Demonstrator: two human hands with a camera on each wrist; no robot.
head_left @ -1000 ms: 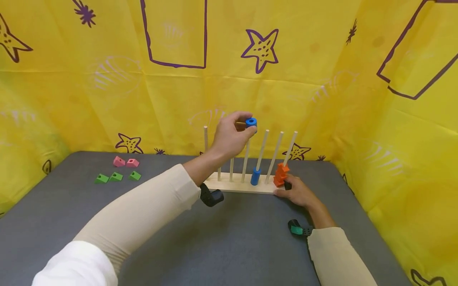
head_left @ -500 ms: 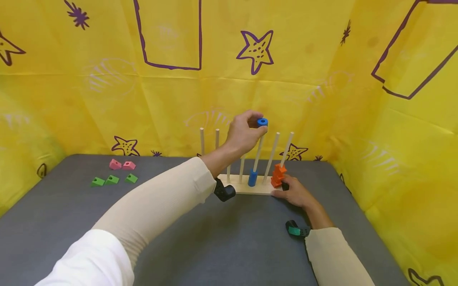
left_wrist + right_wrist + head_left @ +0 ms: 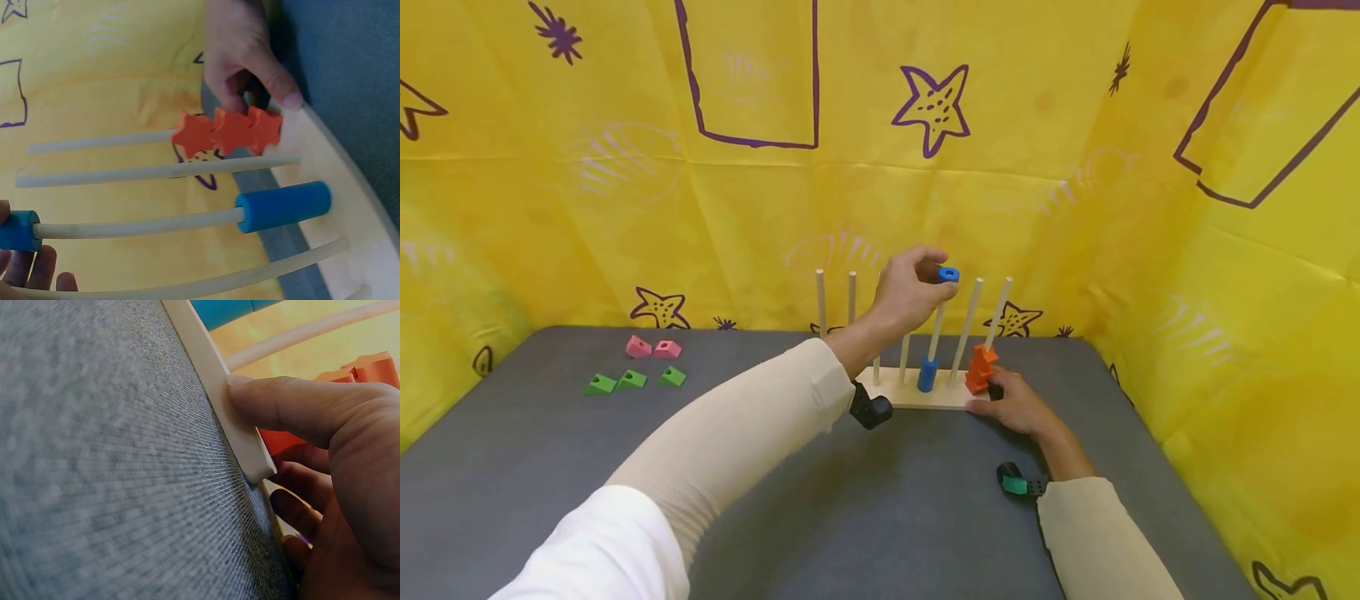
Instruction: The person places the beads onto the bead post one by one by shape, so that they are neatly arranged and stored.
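My left hand (image 3: 908,289) pinches a blue cylindrical bead (image 3: 17,230) between thumb and fingers. The bead sits around the top end of a wooden peg (image 3: 137,225). Lower on that same peg, blue cylinders (image 3: 927,375) rest against the wooden base (image 3: 917,399). My right hand (image 3: 1022,405) grips the base's right end, its thumb on the front edge and its fingers behind. Close beside that hand, several orange star-shaped beads (image 3: 230,132) are stacked at the foot of the rightmost peg.
Two pink blocks (image 3: 667,349) with holes lie at the back left of the dark grey table (image 3: 820,517). Three green triangular blocks (image 3: 632,380) lie just in front of them. Other bare pegs (image 3: 821,304) rise from the base. Yellow patterned cloth (image 3: 760,217) hangs behind.
My left hand has carried the blue bead to the right and then slightly down, onto the top of the peg with the blue cylinders. My right hand keeps its grip on the base.
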